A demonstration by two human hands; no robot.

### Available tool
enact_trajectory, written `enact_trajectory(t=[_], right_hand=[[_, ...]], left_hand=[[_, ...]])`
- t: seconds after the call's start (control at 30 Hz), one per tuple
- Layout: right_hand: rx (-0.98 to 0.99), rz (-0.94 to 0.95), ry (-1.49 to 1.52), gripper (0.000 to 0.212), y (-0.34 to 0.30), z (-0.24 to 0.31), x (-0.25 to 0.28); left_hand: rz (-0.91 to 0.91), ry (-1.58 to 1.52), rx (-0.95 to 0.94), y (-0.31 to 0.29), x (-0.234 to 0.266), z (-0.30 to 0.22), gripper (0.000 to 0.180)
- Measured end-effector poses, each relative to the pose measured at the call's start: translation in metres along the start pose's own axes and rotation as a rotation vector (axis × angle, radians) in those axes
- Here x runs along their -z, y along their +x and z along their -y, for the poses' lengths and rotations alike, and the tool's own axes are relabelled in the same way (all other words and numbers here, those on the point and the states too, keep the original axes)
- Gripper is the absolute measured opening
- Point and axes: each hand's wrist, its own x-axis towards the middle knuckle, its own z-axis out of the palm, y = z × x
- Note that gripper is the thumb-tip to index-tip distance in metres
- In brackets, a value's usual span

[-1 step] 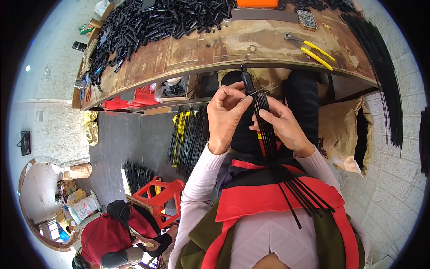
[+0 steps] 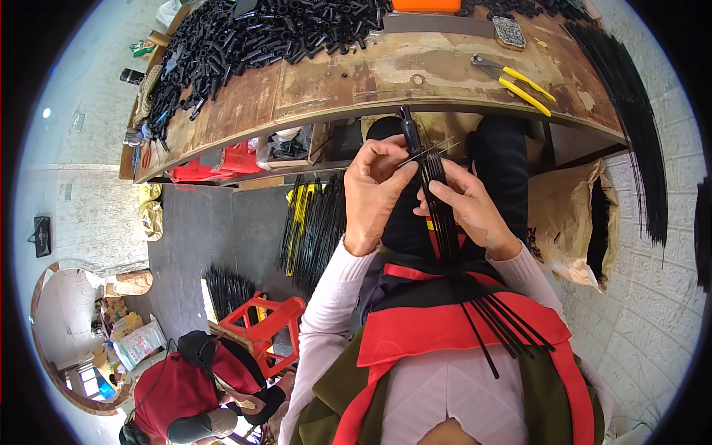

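Note:
A black umbrella frame (image 2: 432,194) lies over my lap, its tube end pointing up toward the workbench and its loose ribs fanned over my red apron. My right hand (image 2: 471,210) is wrapped round the bundled ribs, thumb on top. On the other side, my left hand (image 2: 377,185) pinches thumb and forefinger together beside the collar where the ribs meet the tube. From that pinch a thin wire (image 2: 443,146) crosses the frame, with loose ends sticking out past it on the right. Exactly how the wire passes through the ribs is too small to tell.
On the wooden workbench (image 2: 334,89) ahead lie a heap of black plastic parts (image 2: 274,33), yellow-handled pliers (image 2: 523,85) and long black rods (image 2: 630,111). Bundled ribs (image 2: 315,230) stand at left near a red stool (image 2: 259,326). Another person (image 2: 178,386) sits at lower left.
The wire has shifted slightly and shows more clearly between my left fingertips and the frame. Both hands keep nearly the same places.

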Motion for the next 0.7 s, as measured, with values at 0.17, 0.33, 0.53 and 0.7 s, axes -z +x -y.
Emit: enact_trajectory(t=[0.17,0.33,0.53,0.7], right_hand=[[-0.005,-0.002,0.01,0.034,-0.001,-0.001,0.0],[-0.009,-0.026,0.025,0.034,-0.001,-0.001,-0.001],[0.004,-0.026,0.022,0.035,0.001,-0.002,-0.002],[0.004,0.001,0.035,0.036,0.0,-0.004,-0.001]], left_hand=[[0.104,-0.299,0.153,0.009,0.018,-0.005,0.034],[0.033,-0.041,0.095,0.003,0.006,-0.005,0.047],[-0.096,0.11,0.012,-0.001,-0.01,-0.014,0.054],[-0.032,-0.039,0.039,0.005,0.006,-0.005,0.056]])
